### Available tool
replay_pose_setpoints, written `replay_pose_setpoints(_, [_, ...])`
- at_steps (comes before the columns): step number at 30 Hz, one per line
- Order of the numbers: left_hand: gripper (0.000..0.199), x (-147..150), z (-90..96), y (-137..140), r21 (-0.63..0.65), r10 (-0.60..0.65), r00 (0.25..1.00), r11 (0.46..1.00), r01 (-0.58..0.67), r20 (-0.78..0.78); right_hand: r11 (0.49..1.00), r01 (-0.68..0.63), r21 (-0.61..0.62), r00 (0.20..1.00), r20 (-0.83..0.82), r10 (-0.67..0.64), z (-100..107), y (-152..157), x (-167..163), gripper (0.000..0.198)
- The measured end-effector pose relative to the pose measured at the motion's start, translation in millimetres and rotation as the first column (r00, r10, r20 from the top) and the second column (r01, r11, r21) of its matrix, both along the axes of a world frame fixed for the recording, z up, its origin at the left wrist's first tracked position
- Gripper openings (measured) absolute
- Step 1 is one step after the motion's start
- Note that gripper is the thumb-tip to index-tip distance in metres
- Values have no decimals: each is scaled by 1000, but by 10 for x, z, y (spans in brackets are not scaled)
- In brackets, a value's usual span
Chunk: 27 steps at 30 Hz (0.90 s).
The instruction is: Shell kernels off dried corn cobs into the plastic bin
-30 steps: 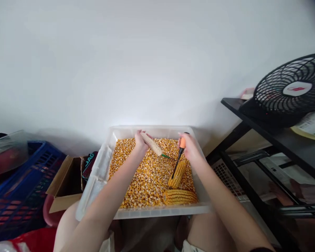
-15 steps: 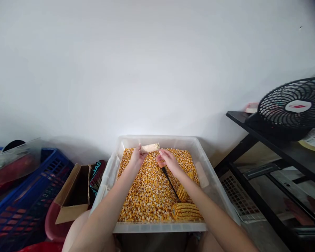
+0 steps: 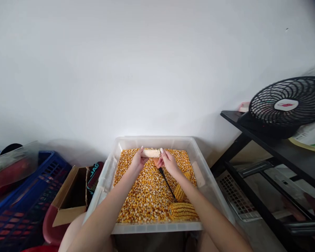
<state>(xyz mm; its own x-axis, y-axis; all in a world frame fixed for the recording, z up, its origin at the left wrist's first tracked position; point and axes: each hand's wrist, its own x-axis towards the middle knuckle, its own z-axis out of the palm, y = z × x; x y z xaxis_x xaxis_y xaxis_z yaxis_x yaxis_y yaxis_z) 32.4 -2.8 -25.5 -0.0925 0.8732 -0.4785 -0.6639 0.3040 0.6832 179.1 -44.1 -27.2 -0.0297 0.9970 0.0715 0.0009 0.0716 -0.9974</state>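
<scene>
A bare, pale corn cob [image 3: 151,153] is held level above a bed of loose corn kernels [image 3: 144,196]. My left hand [image 3: 138,160] is closed around its left end. At the right end, my right hand [image 3: 168,163] pinches the cob with the thumb on top. Beneath the right fingers is a screwdriver [image 3: 167,181] with an orange handle and dark shaft, pointing toward me; part of the handle is hidden. Two unshelled corn ears, a front ear [image 3: 183,211] and a rear ear [image 3: 179,192], lie by my right forearm, which partly covers them.
A translucent plastic bin [image 3: 157,228] holds the kernels, against a white wall. To the left are an open cardboard box [image 3: 69,217], a red basin [image 3: 50,227] and a blue crate [image 3: 42,182]. A black fan [image 3: 286,105] stands on a black shelf [image 3: 233,117] at right.
My right hand has closed onto the cob's right end, where it was just beside it before. The cob has tipped to nearly level. The view has shifted slightly.
</scene>
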Motion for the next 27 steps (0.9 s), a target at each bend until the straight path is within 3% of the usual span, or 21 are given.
replay_pose_setpoints(3, [18, -78, -23, 22, 57, -142, 978, 987, 153, -155, 999, 44, -31, 998, -46, -45, 41, 22, 70, 53])
replay_pose_setpoints(5, [29, -195, 20, 24, 88, -297, 904, 937, 338, -307, 996, 57, -72, 995, -83, -63, 79, 35, 127, 54])
replay_pose_setpoints(7, [41, -321, 102, 3, 104, -520, 722, 774, 624, -457, 991, 48, -123, 992, -107, -61, 107, 42, 177, 55])
replay_pose_setpoints(9, [51, -395, 193, -43, 85, -699, 509, 546, 833, -502, 988, 9, -154, 995, -100, -24, 106, 46, 201, 53])
replay_pose_setpoints(11, [54, -384, 267, -103, 41, -795, 327, 357, 933, -511, 988, -44, -147, 997, -63, 35, 73, 52, 204, 50])
replay_pose_setpoints(13, [50, -312, 317, -158, 13, -818, 209, 239, 971, -536, 994, -63, -94, 998, 0, 63, 25, 58, 212, 48])
replay_pose_setpoints(14, [49, -270, 337, -180, 16, -812, 192, 219, 975, -551, 998, -48, -47, 998, 47, 50, 4, 60, 225, 47])
replay_pose_setpoints(17, [47, -197, 398, -213, 35, -775, 216, 243, 969, -593, 985, 13, 170, 964, 258, -58, -7, 45, 306, 43])
replay_pose_setpoints(20, [43, -223, 451, -209, 43, -737, 228, 261, 964, -637, 933, -57, 355, 871, 474, -127, 59, -1, 386, 35])
replay_pose_setpoints(27, [39, -312, 423, -144, -51, -657, 121, 236, 970, -744, 900, -218, 378, 674, 725, -141, 197, -83, 370, 19])
